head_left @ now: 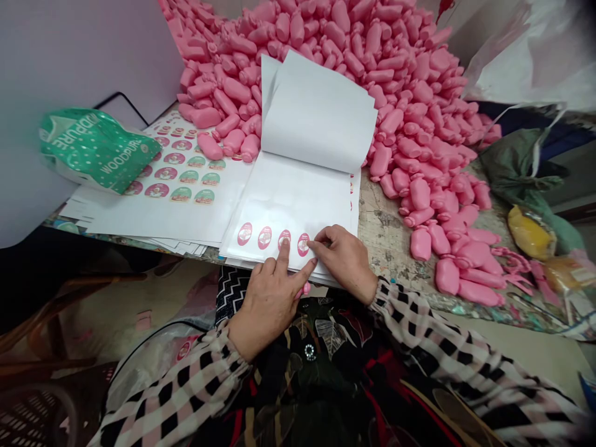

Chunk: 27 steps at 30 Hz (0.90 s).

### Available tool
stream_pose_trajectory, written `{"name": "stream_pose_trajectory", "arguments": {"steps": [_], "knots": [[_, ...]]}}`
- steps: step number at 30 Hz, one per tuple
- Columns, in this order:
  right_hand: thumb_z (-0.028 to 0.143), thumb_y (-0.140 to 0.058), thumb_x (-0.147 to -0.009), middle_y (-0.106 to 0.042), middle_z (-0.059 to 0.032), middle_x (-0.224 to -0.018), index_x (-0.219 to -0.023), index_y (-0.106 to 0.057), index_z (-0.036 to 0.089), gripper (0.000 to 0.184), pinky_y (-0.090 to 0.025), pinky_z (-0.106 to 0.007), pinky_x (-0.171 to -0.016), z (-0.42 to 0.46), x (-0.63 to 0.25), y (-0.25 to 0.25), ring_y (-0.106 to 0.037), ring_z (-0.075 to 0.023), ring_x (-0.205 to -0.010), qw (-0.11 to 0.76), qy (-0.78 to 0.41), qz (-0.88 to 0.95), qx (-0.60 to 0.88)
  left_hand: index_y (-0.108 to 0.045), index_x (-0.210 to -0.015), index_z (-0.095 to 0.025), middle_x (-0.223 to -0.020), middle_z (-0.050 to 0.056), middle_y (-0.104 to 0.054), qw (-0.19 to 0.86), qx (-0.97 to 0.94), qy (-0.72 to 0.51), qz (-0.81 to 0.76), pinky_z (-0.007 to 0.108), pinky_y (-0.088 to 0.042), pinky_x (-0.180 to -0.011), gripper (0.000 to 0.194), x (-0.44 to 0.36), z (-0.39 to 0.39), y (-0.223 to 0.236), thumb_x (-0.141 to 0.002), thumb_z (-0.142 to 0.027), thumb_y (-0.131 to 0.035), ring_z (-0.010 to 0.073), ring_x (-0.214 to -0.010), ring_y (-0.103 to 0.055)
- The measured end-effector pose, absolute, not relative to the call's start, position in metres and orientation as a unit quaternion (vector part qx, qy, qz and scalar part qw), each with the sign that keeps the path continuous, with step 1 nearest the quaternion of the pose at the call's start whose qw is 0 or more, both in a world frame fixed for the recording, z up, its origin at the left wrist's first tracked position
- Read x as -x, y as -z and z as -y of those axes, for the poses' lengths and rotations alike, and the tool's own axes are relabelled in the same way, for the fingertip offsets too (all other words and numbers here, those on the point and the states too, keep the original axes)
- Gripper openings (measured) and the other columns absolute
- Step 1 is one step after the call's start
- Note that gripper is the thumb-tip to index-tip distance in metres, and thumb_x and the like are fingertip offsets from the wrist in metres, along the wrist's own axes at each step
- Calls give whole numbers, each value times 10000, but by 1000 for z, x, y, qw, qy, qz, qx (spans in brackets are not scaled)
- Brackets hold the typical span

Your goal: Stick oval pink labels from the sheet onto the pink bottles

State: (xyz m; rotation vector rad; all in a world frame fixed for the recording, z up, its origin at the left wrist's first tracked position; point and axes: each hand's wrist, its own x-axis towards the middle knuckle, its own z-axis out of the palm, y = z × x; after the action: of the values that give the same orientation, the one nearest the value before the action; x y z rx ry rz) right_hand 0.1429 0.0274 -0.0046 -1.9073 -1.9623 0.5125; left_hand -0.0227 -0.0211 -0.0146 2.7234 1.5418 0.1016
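A white sheet [298, 198] lies before me with several pink oval stickers [264, 237] in a row along its near edge. My left hand [272, 292] reaches over that edge, its index fingertip pressing on one sticker and its other fingers curled. Part of a small pink bottle [305, 289] shows beneath its thumb; the rest is hidden under the palm. With thumb and index finger pinched together, my right hand [343, 256] is at the edge of the rightmost oval sticker [303, 244], which is still on the sheet. Upper pages [321, 112] of the stack are folded back.
A large heap of pink bottles [326, 37] fills the back and right of the worktable [382, 217]. To the left lie sticker sheets [186, 217] under a green packet [102, 149]. Pink scissors [514, 267] and a yellow bundle [531, 233] sit at the right.
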Motion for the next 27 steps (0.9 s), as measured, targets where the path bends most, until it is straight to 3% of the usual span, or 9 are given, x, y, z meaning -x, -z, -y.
{"name": "stream_pose_trajectory", "arguments": {"steps": [6,11,13,16,18,21,27], "knots": [[363,-500,-888,-619,-16,-827,-786,-652,215,235,-373,-255,-649,-17,-136,-7,-565,-127,-752,257,-135,728,621,-287,-1430,-330,-1476,214,-288,3,-871,-32,-491,439,-415,-767,593,22,21,13,-870,-278,-477,306,-957,-532],[365,-586,-838,-615,-11,-776,-741,-642,202,197,-400,-260,-660,-18,-146,-15,-550,-126,-711,365,-161,688,606,-370,-1389,-348,-1497,171,-272,66,-869,-73,-485,456,-416,-798,563,29,21,11,-856,-232,-505,291,-970,-534],[369,-638,-794,-608,-4,-736,-712,-635,198,190,-400,-262,-635,-21,-155,-16,-532,-123,-669,393,-201,656,612,-396,-1377,-325,-1477,143,-333,136,-857,-128,-481,465,-409,-845,549,36,22,7,-850,-244,-527,280,-997,-530],[357,-690,-742,-603,4,-697,-696,-630,184,189,-394,-255,-601,-21,-162,-20,-511,-115,-636,429,-307,590,611,-491,-1284,-251,-1270,106,-571,315,-740,-282,-523,429,-406,-909,478,46,24,-3,-830,-366,-584,245,-1019,-545],[356,-711,-720,-609,7,-688,-697,-628,177,198,-399,-251,-601,-17,-161,-26,-515,-110,-637,441,-387,553,592,-533,-1189,-213,-1041,90,-671,501,-576,-371,-528,361,-462,-818,455,48,24,-9,-826,-486,-559,199,-875,-598],[374,-740,-682,-616,13,-678,-695,-620,177,232,-415,-249,-586,-7,-150,-37,-528,-105,-619,426,-482,519,563,-553,-1076,-176,-842,78,-674,734,-320,-414,-433,267,-475,-587,537,41,19,-12,-811,-633,-458,137,-628,-585],[353,-729,-698,-614,18,-646,-692,-595,178,221,-438,-240,-534,10,-132,-44,-541,-94,-560,372,-567,513,526,-592,-979,-144,-746,46,-607,809,-159,-434,-364,237,-473,-493,638,20,10,-3,-750,-717,-429,124,-576,-576]]}}
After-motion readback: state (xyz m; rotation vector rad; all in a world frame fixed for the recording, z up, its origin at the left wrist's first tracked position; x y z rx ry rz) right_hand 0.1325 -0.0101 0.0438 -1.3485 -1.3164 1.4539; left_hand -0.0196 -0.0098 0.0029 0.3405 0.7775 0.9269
